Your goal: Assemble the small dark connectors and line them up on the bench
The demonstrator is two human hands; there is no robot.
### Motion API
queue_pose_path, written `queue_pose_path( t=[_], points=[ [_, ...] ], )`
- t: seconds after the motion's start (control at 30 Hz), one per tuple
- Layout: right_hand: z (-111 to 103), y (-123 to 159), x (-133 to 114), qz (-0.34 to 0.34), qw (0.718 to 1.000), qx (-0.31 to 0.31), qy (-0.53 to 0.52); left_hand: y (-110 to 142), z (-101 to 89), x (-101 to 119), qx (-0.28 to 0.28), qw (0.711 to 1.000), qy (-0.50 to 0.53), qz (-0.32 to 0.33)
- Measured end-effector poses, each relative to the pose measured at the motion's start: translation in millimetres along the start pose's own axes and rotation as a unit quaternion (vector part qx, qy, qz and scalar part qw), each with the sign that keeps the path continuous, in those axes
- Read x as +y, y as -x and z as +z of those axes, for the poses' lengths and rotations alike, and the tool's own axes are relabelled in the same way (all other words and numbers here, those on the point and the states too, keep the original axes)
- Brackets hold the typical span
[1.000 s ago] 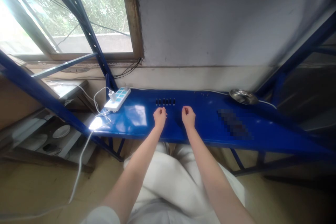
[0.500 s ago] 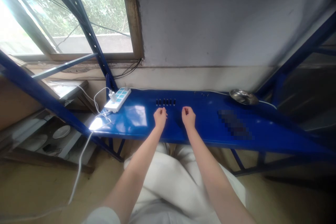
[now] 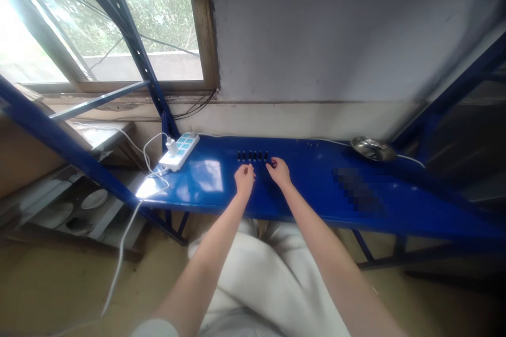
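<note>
Several small black cylinders [image 3: 254, 156] with light ends stand in a row on the blue table [image 3: 308, 195]. My left hand [image 3: 245, 176] is just in front of the row, its fingers curled in a pinch. Whatever those fingers hold, if anything, is too small to make out. To its right, my right hand [image 3: 279, 171] reaches toward the right end of the row. Its thumb and fingers are apart, close to the last cylinder, and nothing shows between them. I cannot tell whether it touches that cylinder.
A white power strip [image 3: 179, 152] with a plug and cable lies at the table's left end. At the back right sits a shiny metal bowl [image 3: 373, 148], with a few tiny pieces [image 3: 312, 145] left of it. A blurred-out dark object [image 3: 359, 189] lies on the right.
My right hand has moved left toward the end of the row, and its closed fingers have spread apart. My left hand stays nearly in place, still curled. The whole view has shifted slightly.
</note>
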State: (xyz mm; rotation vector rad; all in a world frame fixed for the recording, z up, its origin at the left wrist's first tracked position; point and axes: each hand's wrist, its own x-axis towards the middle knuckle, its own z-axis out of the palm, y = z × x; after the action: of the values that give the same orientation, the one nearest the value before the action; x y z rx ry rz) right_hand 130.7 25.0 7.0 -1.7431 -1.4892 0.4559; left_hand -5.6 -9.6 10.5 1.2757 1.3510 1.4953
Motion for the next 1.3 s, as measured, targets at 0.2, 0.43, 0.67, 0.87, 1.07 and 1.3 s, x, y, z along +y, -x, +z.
queue_pose_path(
  t=[0.2,0.43,0.67,0.87,1.07,1.3],
  points=[
    [8,-18,-11,0.024,0.992,-0.029,0.119,-1,1.7,-1,0.005,1.0,0.004,-0.014],
    [17,-25,-16,0.048,0.99,-0.007,0.136,-1,1.1,1,-0.001,1.0,0.006,-0.015],
    [20,-28,-14,0.051,0.992,0.024,0.109,-2,0.9,1,-0.001,1.0,0.01,-0.019],
    [4,-9,-13,-0.042,0.997,0.055,0.018,0,1.2,3,-0.014,1.0,-0.002,-0.008],
    [-2,24,-13,-0.184,0.969,0.068,0.153,4,5.3,6,-0.058,0.995,-0.037,0.066],
    [3,33,-7,-0.235,0.958,0.095,0.137,0,6.7,-3,-0.079,0.991,-0.052,0.09]
  ],
)
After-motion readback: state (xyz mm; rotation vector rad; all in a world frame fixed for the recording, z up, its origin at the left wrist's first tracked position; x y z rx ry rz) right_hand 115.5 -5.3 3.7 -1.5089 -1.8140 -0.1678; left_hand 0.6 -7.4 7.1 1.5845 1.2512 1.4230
